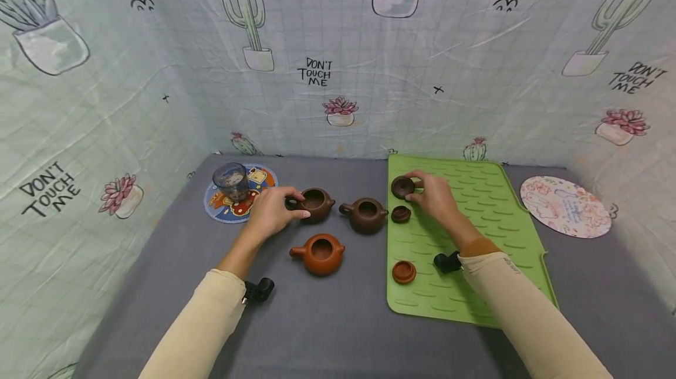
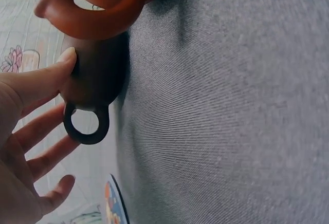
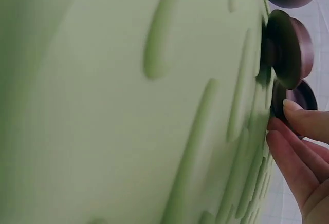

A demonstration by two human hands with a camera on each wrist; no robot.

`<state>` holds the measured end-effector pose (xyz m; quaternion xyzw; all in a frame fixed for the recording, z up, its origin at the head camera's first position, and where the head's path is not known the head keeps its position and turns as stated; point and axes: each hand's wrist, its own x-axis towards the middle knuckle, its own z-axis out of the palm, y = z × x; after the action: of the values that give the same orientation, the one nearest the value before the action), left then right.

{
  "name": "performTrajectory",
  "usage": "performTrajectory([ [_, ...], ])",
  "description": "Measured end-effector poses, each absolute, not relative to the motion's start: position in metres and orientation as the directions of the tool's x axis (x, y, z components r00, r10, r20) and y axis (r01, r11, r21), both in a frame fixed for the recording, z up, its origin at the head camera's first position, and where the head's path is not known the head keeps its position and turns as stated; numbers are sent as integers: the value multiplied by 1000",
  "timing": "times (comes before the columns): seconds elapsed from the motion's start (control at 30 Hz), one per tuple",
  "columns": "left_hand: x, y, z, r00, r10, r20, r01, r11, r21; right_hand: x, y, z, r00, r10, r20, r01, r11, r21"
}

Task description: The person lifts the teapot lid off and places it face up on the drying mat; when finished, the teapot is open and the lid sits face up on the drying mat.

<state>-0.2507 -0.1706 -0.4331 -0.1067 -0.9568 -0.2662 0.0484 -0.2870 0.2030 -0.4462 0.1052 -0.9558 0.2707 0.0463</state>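
A dark brown teapot (image 1: 317, 215) stands at the back of the table. My left hand (image 1: 273, 213) grips its handle side, the thumb against its upper body in the left wrist view. On the green mat, my right hand (image 1: 434, 196) pinches the rim of a dark brown teapot lid (image 1: 400, 187) between thumb and fingers. A smaller brown lid (image 1: 401, 214) lies upturned just in front of it, and an orange-brown lid (image 1: 404, 272) lies nearer me. Another brown teapot (image 1: 364, 225) and an orange-brown teapot (image 1: 321, 263) stand lidless between the hands.
The ridged green mat (image 1: 475, 226) covers the right-middle of the grey table (image 1: 338, 332). At the back left, a dark see-through cup (image 1: 230, 182) stands on a round blue patterned coaster (image 1: 216, 206). A pink floral oval mat (image 1: 565, 206) lies far right. Patterned cloth surrounds the table.
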Motion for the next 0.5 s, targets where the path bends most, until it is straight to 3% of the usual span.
performTrajectory([
  [0.27,-250,-170,-436,-965,215,151,261,862,435,-287,205,-445,-979,-195,66,-200,825,-529],
  [0.5,-252,-171,-431,-957,274,91,288,884,369,-285,210,-434,-986,-168,10,-153,872,-464],
])
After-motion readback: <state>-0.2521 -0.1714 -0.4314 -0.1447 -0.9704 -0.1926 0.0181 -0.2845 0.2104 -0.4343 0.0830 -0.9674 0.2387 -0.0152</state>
